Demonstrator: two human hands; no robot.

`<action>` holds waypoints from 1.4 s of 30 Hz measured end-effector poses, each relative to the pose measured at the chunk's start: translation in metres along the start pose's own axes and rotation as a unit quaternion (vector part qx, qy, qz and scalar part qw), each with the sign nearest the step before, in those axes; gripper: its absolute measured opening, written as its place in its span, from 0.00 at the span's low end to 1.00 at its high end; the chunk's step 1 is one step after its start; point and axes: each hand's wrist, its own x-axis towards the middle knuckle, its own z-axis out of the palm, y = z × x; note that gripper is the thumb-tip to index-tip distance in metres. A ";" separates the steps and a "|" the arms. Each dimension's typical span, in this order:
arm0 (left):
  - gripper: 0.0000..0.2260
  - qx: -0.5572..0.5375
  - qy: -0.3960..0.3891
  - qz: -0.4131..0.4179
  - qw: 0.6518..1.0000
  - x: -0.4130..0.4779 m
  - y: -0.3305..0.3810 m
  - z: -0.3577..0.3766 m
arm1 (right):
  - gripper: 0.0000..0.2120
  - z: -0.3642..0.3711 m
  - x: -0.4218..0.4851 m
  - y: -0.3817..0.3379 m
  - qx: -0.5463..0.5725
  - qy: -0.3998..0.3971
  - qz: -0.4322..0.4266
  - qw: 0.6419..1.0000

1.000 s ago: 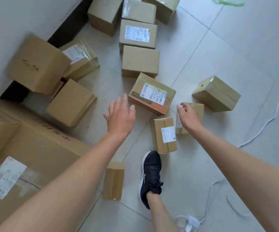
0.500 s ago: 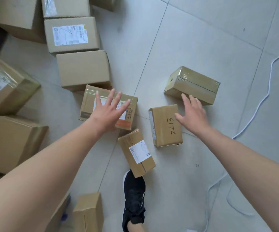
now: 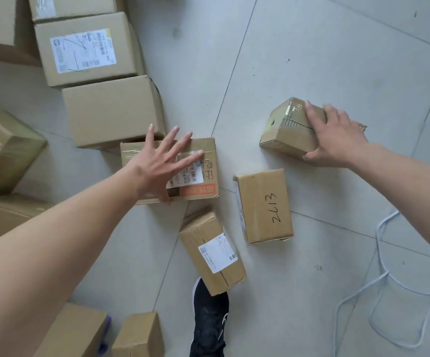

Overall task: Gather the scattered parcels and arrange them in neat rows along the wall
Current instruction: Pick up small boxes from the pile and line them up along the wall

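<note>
Brown cardboard parcels lie scattered on a grey tiled floor. My right hand [image 3: 333,136] grips a small taped parcel [image 3: 284,135] at the right, fingers over its top and thumb on the near side. My left hand [image 3: 161,163] is spread with straight fingers over a flat parcel with an orange strip [image 3: 207,176]. A parcel marked 2613 [image 3: 264,204] and a labelled parcel [image 3: 212,249] lie between my arms.
A line of bigger boxes [image 3: 87,48] runs up the left, one plain box [image 3: 113,109] just behind my left hand. More boxes [image 3: 5,148] sit at the left edge and bottom [image 3: 139,336]. My black shoe [image 3: 210,320] stands below. A white cord [image 3: 381,240] loops at the right.
My right hand has reached forward past the 2613 parcel and closed around the small taped parcel. My left hand stays spread over the orange-strip parcel.
</note>
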 end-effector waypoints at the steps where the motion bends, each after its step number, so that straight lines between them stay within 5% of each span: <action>1: 0.70 -0.005 -0.002 -0.005 1.000 0.001 0.003 -0.001 | 0.58 0.000 -0.002 -0.002 0.009 0.004 0.004 1.000; 15: 0.62 -0.099 0.001 -0.103 0.990 -0.018 0.034 -0.045 | 0.56 -0.034 -0.059 -0.043 0.037 0.054 0.094 0.993; 24: 0.62 -0.295 0.091 -0.262 0.914 -0.159 -0.001 -0.104 | 0.55 -0.112 -0.143 -0.133 0.256 0.105 0.146 0.950; 31: 0.61 -0.442 0.078 -0.454 0.769 -0.359 -0.005 -0.050 | 0.46 -0.153 -0.227 -0.282 0.539 0.007 0.025 0.842; 38: 0.61 -0.538 0.051 -0.597 0.593 -0.555 0.078 0.054 | 0.26 -0.138 -0.315 -0.474 0.475 -0.196 -0.144 0.846; 42: 0.61 -0.589 0.042 -0.631 0.503 -0.613 0.145 0.096 | 0.26 -0.115 -0.355 -0.542 0.429 -0.267 -0.175 0.845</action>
